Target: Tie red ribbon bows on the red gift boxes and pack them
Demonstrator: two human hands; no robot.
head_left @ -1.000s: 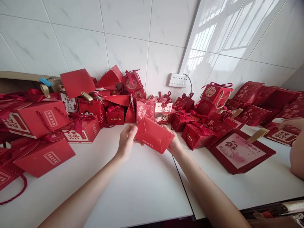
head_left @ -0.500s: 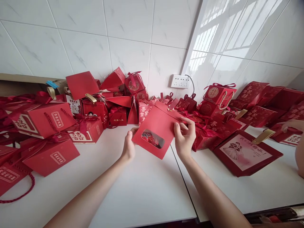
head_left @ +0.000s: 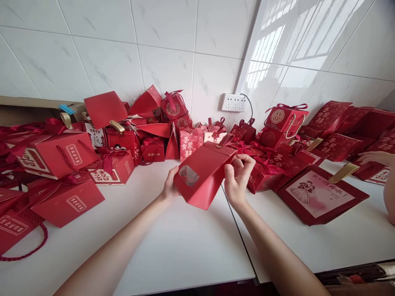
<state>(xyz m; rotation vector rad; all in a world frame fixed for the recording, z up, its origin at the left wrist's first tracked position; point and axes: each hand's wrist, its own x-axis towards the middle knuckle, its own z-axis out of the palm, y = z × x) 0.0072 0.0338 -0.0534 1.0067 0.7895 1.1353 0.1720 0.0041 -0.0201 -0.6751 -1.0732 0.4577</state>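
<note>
A red paper gift box (head_left: 205, 170) is tilted in the air above the table, its narrow bottom end toward me. A clear oval window shows on its front panel, and the folded top has a ribbon loop. My left hand (head_left: 169, 185) is closed on its left edge, with the fingers mostly hidden behind it. At the right edge is my right hand (head_left: 237, 181), thumb against the side panel and fingers curled by the upper corner.
Many red gift boxes (head_left: 77, 201) crowd the left of the white table (head_left: 185, 250) and its back. A box with a couple's picture (head_left: 321, 193) lies to the right. Another person's hand (head_left: 378, 158) rests on a box at far right. A power strip (head_left: 233, 102) is on the tiled wall.
The box has opened out from flatter to fuller and turned, so its right side panel now shows. The window has shifted up and left. Both hands stay at its sides.
</note>
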